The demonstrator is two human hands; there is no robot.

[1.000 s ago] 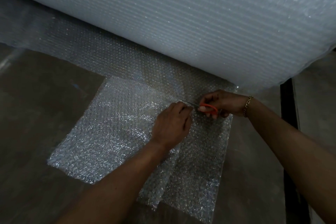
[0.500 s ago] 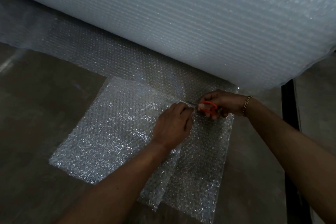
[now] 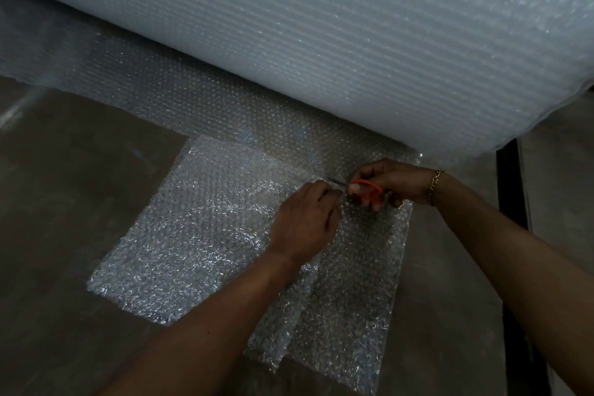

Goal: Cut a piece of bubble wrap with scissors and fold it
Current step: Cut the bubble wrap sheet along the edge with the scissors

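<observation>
We find the right hand point(image 3: 389, 182) curled round the orange-handled scissors point(image 3: 366, 191), whose blade gap we cannot tell. The left hand point(image 3: 305, 222) pinches the bubble wrap sheet point(image 3: 199, 235), spread on the floor point(image 3: 80, 186) below the roll point(image 3: 353, 42), just beside the blades. We advise taut tension, short strokes along one bubble row, and fingertips held clear.

The bubble wrap roll point(image 3: 353, 42) is cut off by the top, left and right edges. The blades of the scissors point(image 3: 366, 190) are mostly hidden behind the left hand point(image 3: 302, 222), whose fingertips are curled out of sight on the bubble wrap sheet point(image 3: 193, 235). How far the blades are parted cannot be told. The orange handles are partly covered by the right hand point(image 3: 393, 182). Both forearms are cropped by the frame.
</observation>
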